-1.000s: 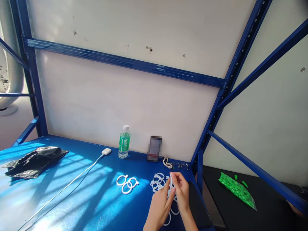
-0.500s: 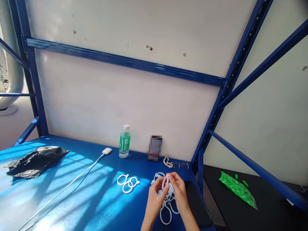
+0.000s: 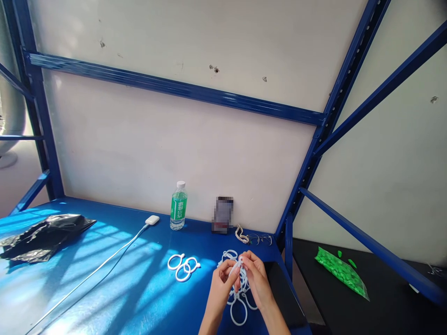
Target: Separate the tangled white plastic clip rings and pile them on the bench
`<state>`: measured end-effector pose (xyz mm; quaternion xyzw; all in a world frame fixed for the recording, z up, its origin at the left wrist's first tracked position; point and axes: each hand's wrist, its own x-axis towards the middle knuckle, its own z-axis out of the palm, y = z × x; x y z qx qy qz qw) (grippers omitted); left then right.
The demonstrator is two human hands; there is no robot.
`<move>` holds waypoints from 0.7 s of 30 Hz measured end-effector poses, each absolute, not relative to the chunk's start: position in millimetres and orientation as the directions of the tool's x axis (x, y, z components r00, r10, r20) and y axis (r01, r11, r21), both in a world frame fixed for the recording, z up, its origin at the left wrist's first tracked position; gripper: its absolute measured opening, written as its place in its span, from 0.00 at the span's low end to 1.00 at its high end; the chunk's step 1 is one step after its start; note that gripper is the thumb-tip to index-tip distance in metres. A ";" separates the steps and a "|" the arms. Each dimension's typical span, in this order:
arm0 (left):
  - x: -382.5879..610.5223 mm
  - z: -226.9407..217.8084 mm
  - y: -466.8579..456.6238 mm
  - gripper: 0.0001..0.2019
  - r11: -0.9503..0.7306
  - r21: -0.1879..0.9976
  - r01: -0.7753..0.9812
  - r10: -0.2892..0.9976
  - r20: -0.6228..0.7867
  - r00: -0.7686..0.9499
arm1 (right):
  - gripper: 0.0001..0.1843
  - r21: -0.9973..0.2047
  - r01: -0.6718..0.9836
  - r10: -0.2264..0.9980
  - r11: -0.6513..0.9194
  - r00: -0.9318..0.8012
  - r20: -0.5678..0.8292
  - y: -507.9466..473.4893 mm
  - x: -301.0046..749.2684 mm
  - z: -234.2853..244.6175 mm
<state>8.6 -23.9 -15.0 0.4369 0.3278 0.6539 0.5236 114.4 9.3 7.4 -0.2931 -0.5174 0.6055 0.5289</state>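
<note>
Above a pile of white curtain rings (image 3: pixel 239 324), my left hand (image 3: pixel 222 284) and my right hand (image 3: pixel 257 279) meet fingertip to fingertip. Both pinch one white curtain ring (image 3: pixel 239 263), mostly covered by the fingers. The pile lies on the blue tabletop (image 3: pixel 150 298), its rings overlapping one another, and my hands hide part of it. Further left, several more white rings (image 3: pixel 183 280) with small nubs lie apart from the pile, some overlapping.
Behind the hands stand a bottle (image 3: pixel 178 209) and a blurred upright phone-like object (image 3: pixel 222 215). Eyeglasses (image 3: pixel 260 239) lie beside a pale scrunched band (image 3: pixel 240 234). A black flat case (image 3: pixel 284 295) is right. A white cable (image 3: pixel 101 270), black plastic bag (image 3: pixel 45 237) and green-filled bag (image 3: pixel 340 272) lie farther out.
The ring between my hands has turned and now shows less, with the fingers closed nearer around it. The whole view has shifted slightly; the other objects have stayed in place.
</note>
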 end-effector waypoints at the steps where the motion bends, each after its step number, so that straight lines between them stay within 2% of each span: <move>1: 8.1 -15.4 -23.8 0.17 -0.235 0.888 -0.395 0.972 0.226 -0.068 | 0.18 -0.937 -0.338 0.945 0.091 -0.267 0.188 9.7 114.3 6.9; 10: 7.5 -19.3 -22.3 0.17 -0.247 0.914 -0.323 0.968 0.221 -0.116 | 0.16 -0.919 -0.386 0.940 0.075 -0.281 0.195 11.2 109.4 -0.6; 13: 3.3 -21.4 -20.2 0.19 -0.269 0.936 -0.227 0.951 0.221 -0.217 | 0.15 -0.945 -0.307 0.938 0.112 -0.281 0.203 11.0 108.0 -2.2; 15: -7.2 -24.9 -19.0 0.21 -0.257 0.963 -0.082 0.917 0.216 -0.335 | 0.16 -0.963 -0.197 0.948 0.184 -0.223 0.227 13.8 109.8 -4.1; 17: -26.2 -30.3 -18.7 0.23 -0.192 0.970 0.147 0.852 0.239 -0.467 | 0.18 -0.970 -0.092 0.957 0.227 -0.164 0.240 18.9 113.3 -7.1; 19: -51.5 -37.5 -19.6 0.23 -0.118 0.910 0.397 0.760 0.340 -0.553 | 0.20 -0.973 -0.026 0.965 0.229 -0.127 0.231 24.8 117.2 -10.8; 21: -77.3 -45.5 -21.4 0.21 0.048 0.802 0.596 0.717 0.387 -0.580 | 0.21 -0.973 0.022 0.968 0.231 -0.104 0.228 29.4 120.0 -14.2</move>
